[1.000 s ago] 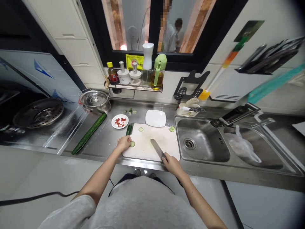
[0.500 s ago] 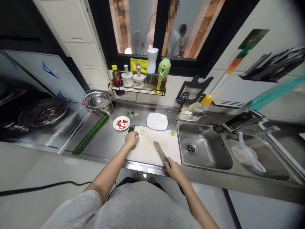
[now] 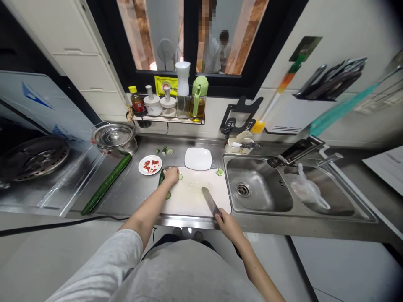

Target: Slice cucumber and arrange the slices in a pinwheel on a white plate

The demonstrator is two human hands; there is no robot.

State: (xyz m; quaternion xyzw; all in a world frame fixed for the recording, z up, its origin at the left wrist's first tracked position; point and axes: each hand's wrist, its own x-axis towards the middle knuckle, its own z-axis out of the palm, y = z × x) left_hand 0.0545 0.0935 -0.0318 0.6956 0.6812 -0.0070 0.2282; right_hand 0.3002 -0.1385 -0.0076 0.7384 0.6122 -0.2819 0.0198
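Note:
My left hand (image 3: 171, 175) is over the left part of the white cutting board (image 3: 189, 201), fingers bent and closed together at the edge of a thin cucumber slice (image 3: 180, 177). A dark green cucumber piece (image 3: 161, 178) shows just left of that hand, and a cut cucumber end (image 3: 168, 195) lies below the wrist. My right hand (image 3: 226, 221) is wrapped around the handle of a kitchen knife (image 3: 209, 200), whose blade rests low over the board, pointing up and left. Several cucumber slices (image 3: 219, 172) lie at the board's upper right corner.
A whole cucumber (image 3: 107, 184) lies left, beside a lidded pot (image 3: 115, 136). Behind the board are a plate of chopped red pieces (image 3: 145, 171), a white plate (image 3: 197, 155) and cucumber scraps (image 3: 164, 149). The sink (image 3: 258, 197) is right; a seasoning rack (image 3: 170, 118) hangs above.
My left hand has moved off the cucumber piece toward the slice to its right. The knife stays in my right hand, nearly still. The view has turned slightly to the right.

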